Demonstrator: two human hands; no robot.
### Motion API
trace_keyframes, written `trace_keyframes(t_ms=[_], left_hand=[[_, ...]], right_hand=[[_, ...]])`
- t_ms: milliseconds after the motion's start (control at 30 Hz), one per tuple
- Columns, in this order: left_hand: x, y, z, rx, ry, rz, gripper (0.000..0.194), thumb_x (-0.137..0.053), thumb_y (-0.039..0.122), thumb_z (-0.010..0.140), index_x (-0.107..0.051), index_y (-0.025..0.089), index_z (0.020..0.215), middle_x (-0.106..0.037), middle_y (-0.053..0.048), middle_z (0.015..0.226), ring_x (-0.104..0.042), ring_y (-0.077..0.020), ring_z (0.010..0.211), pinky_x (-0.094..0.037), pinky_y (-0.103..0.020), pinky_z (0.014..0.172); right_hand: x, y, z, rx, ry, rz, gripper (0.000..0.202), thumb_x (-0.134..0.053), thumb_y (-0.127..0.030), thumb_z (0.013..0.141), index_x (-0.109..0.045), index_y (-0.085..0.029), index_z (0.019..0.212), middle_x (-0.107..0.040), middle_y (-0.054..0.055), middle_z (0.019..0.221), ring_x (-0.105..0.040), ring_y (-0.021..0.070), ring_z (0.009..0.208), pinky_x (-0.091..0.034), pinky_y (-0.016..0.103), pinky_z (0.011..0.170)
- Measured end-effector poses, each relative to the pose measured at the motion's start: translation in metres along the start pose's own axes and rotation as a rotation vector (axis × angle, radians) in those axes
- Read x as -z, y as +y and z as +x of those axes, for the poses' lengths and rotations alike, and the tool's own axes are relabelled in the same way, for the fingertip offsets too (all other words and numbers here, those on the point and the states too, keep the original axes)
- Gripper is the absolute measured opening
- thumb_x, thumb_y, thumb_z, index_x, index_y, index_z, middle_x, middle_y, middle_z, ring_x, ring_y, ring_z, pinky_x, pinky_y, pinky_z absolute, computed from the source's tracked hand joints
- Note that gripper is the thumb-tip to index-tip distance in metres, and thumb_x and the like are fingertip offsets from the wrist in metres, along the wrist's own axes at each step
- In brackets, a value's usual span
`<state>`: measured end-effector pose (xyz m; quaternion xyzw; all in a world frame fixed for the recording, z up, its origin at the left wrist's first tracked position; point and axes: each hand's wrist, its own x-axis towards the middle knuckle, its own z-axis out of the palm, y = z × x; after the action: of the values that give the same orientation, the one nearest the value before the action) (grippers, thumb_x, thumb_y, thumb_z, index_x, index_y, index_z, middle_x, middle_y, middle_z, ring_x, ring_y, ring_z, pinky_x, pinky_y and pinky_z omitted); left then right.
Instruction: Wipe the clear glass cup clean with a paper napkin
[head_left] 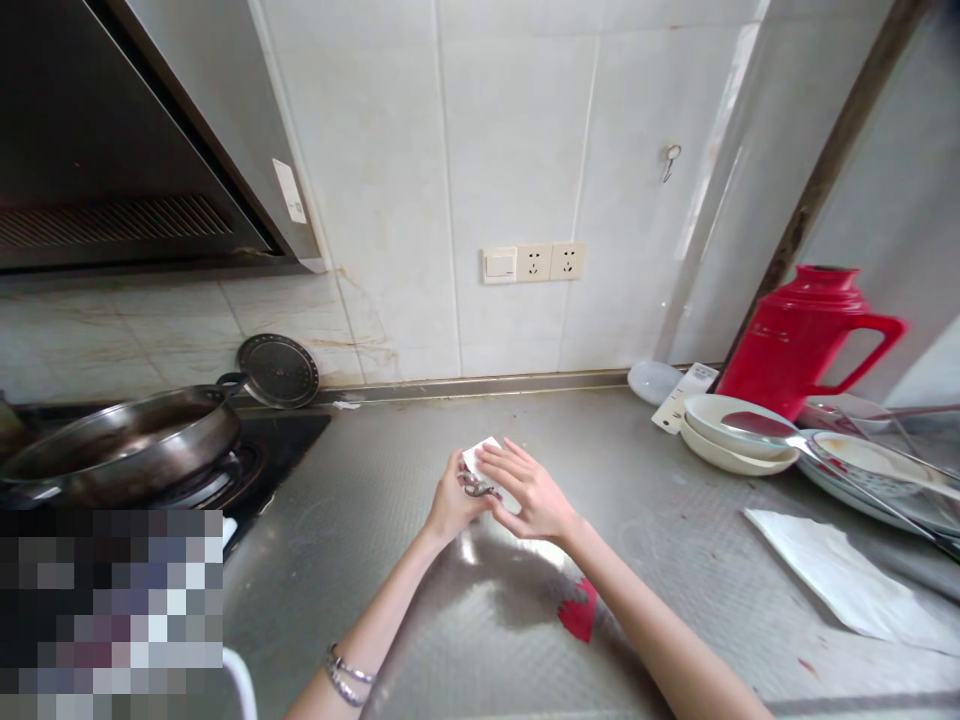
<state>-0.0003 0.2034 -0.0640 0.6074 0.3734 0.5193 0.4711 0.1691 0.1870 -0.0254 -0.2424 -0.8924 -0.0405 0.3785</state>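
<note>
A: Which large parts surrounded the hands?

B: A pale tiled wall point(517, 130) rose beyond them, and the metal countertop point(375, 440) extended beneath and around them. The dark range hood point(135, 140) hung beyond them, to the upper left.

A: And the vessels?

B: A wide metal pan point(142, 445) stood on the stove left of the hands. To their right stood a red thermos point(787, 340), with stacked white dishes point(739, 450) in front of it. A folded white sheet point(847, 585) lay right of the hands, nearer the viewer.

A: How were the hands disposed?

B: The left hand point(455, 500) was curled about a small white piece point(480, 455) and a shiny metal item point(478, 488). The right hand point(529, 492) lay across the white piece, fingers extended; whether it gripped could not be told.

A: Where precisely were the smallest parts?

B: A red patch point(579, 610) showed just on the near side of the right hand. The white piece was between the hands, above the countertop; the metal item, partly hidden, lay between them at its near edge.
</note>
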Motion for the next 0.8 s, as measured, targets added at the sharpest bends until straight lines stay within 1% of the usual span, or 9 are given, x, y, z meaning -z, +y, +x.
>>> trace_keyframes(t_ms=[100, 200, 333, 400, 467, 533, 600, 700, 800], left_hand=[[-0.002, 0.002, 0.000, -0.036, -0.027, -0.003, 0.071, -0.081, 0.023, 0.057, -0.046, 0.019, 0.118, -0.063, -0.008, 0.109, -0.063, -0.0181, 0.089, -0.049, -0.028, 0.078], [-0.004, 0.006, -0.001, -0.019, 0.002, 0.037, 0.074, -0.082, 0.023, 0.056, -0.045, 0.018, 0.120, -0.062, -0.007, 0.104, -0.063, -0.0165, 0.084, -0.049, -0.027, 0.073], [-0.003, 0.012, -0.002, 0.078, 0.056, 0.001, 0.079, -0.086, 0.021, 0.048, -0.045, 0.017, 0.115, -0.061, -0.004, 0.095, -0.064, -0.0172, 0.081, -0.050, -0.027, 0.073], [-0.003, 0.015, -0.002, 0.108, 0.074, -0.044, 0.078, -0.086, 0.020, 0.048, -0.045, 0.017, 0.115, -0.061, -0.004, 0.095, -0.065, -0.0178, 0.082, -0.051, -0.028, 0.074], [-0.002, 0.017, -0.002, 0.135, 0.080, -0.084, 0.079, -0.085, 0.022, 0.050, -0.044, 0.017, 0.117, -0.062, -0.005, 0.096, -0.065, -0.0192, 0.083, -0.052, -0.028, 0.069], [-0.001, 0.019, -0.002, 0.156, 0.073, -0.107, 0.080, -0.085, 0.027, 0.051, -0.044, 0.017, 0.119, -0.062, -0.007, 0.097, -0.065, -0.0206, 0.081, -0.053, -0.028, 0.061], [-0.001, 0.021, -0.002, 0.157, 0.067, -0.119, 0.080, -0.085, 0.032, 0.053, -0.044, 0.017, 0.120, -0.063, -0.008, 0.098, -0.064, -0.0210, 0.079, -0.053, -0.028, 0.057], [0.000, 0.021, -0.002, 0.139, 0.055, -0.133, 0.077, -0.084, 0.032, 0.054, -0.046, 0.017, 0.119, -0.063, -0.009, 0.100, -0.064, -0.0206, 0.080, -0.054, -0.028, 0.059], [0.000, 0.019, -0.002, 0.135, 0.044, -0.136, 0.075, -0.085, 0.031, 0.055, -0.047, 0.016, 0.118, -0.065, -0.010, 0.099, -0.065, -0.0204, 0.081, -0.054, -0.029, 0.064]], right_hand=[[-0.002, -0.002, 0.001, -0.019, -0.025, 0.017, 0.055, -0.051, -0.025, 0.086, -0.042, -0.018, 0.139, -0.051, 0.012, 0.138, -0.040, 0.0267, 0.133, -0.029, 0.053, 0.112], [-0.004, 0.002, 0.000, -0.124, 0.020, 0.079, 0.051, -0.050, -0.026, 0.088, -0.043, -0.021, 0.139, -0.051, 0.011, 0.138, -0.044, 0.0265, 0.131, -0.029, 0.055, 0.111], [-0.004, 0.007, 0.001, -0.311, 0.101, 0.321, 0.039, -0.046, -0.030, 0.091, -0.054, -0.027, 0.130, -0.059, 0.007, 0.131, -0.053, 0.0255, 0.123, -0.032, 0.054, 0.109], [-0.003, 0.007, 0.002, -0.417, 0.147, 0.448, 0.036, -0.046, -0.034, 0.092, -0.059, -0.027, 0.125, -0.061, 0.006, 0.129, -0.054, 0.0270, 0.122, -0.037, 0.053, 0.106], [-0.002, 0.004, 0.003, -0.473, 0.181, 0.526, 0.037, -0.047, -0.038, 0.092, -0.059, -0.027, 0.125, -0.060, 0.006, 0.129, -0.053, 0.0284, 0.123, -0.040, 0.052, 0.104], [-0.001, 0.001, 0.003, -0.452, 0.199, 0.540, 0.039, -0.048, -0.039, 0.091, -0.057, -0.027, 0.127, -0.057, 0.006, 0.133, -0.050, 0.0286, 0.125, -0.039, 0.050, 0.105], [-0.002, -0.003, 0.002, -0.367, 0.203, 0.498, 0.040, -0.049, -0.036, 0.091, -0.055, -0.027, 0.129, -0.055, 0.007, 0.135, -0.048, 0.0280, 0.128, -0.037, 0.050, 0.107], [-0.004, -0.004, 0.001, -0.226, 0.196, 0.396, 0.043, -0.048, -0.030, 0.090, -0.051, -0.028, 0.133, -0.052, 0.007, 0.138, -0.044, 0.0272, 0.130, -0.033, 0.051, 0.109], [-0.005, 0.000, -0.001, -0.222, 0.151, 0.345, 0.047, -0.047, -0.029, 0.091, -0.045, -0.028, 0.138, -0.048, 0.007, 0.141, -0.042, 0.0272, 0.132, -0.031, 0.053, 0.110]])
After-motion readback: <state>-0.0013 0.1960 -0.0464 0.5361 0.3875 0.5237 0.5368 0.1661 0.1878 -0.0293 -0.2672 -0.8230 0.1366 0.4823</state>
